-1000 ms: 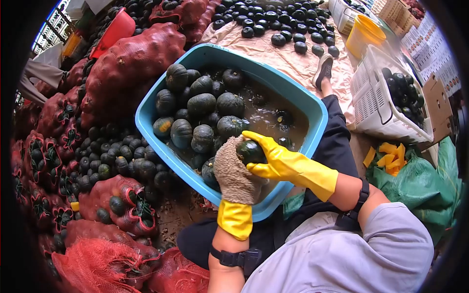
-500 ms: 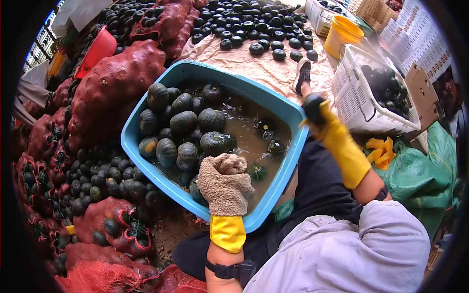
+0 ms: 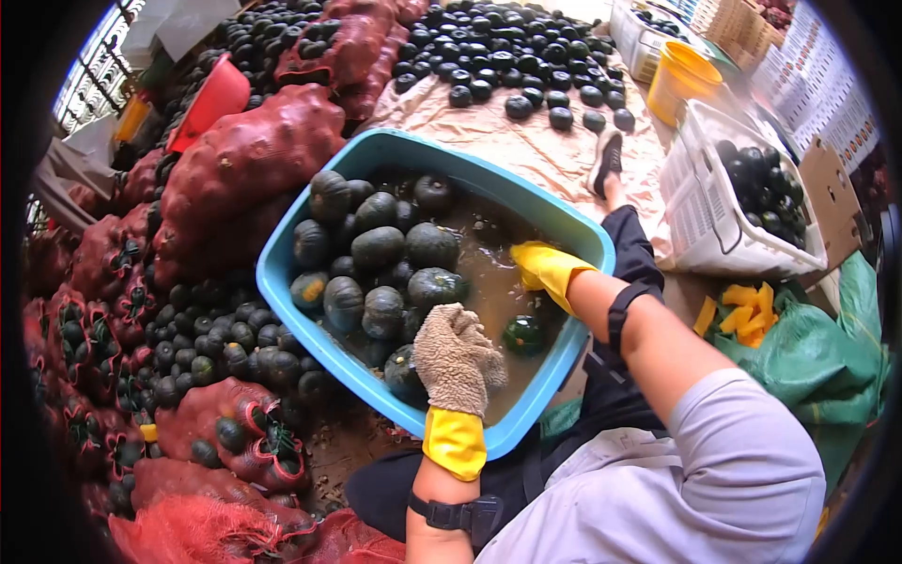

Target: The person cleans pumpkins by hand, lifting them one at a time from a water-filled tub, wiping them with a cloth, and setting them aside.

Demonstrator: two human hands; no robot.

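Note:
My left hand (image 3: 458, 362) wears a fuzzy brown mitt over a yellow rubber glove. Its fingers curl above the near side of a blue tub (image 3: 329, 368); their inner side is hidden. My right hand (image 3: 547, 269), in a yellow glove, reaches over the right rim into murky water (image 3: 487, 273), which hides its fingertips. Dark green squashes (image 3: 378, 247) are heaped in the tub's left half. One squash (image 3: 404, 371) lies just left of the mitt, and another squash (image 3: 522, 334) sits in the water between the hands.
Red mesh sacks (image 3: 254, 150) and loose squashes (image 3: 230, 334) crowd the left. Many squashes lie on a pale sheet (image 3: 451, 132) beyond the tub. A white crate (image 3: 695, 202) of squashes, a yellow bucket (image 3: 681, 85) and a green sack (image 3: 799, 348) stand right.
My right hand has swung from outside the right rim, where it held a dark round thing, down into the water. My left hand stays near the same spot. The whole view has shifted slightly.

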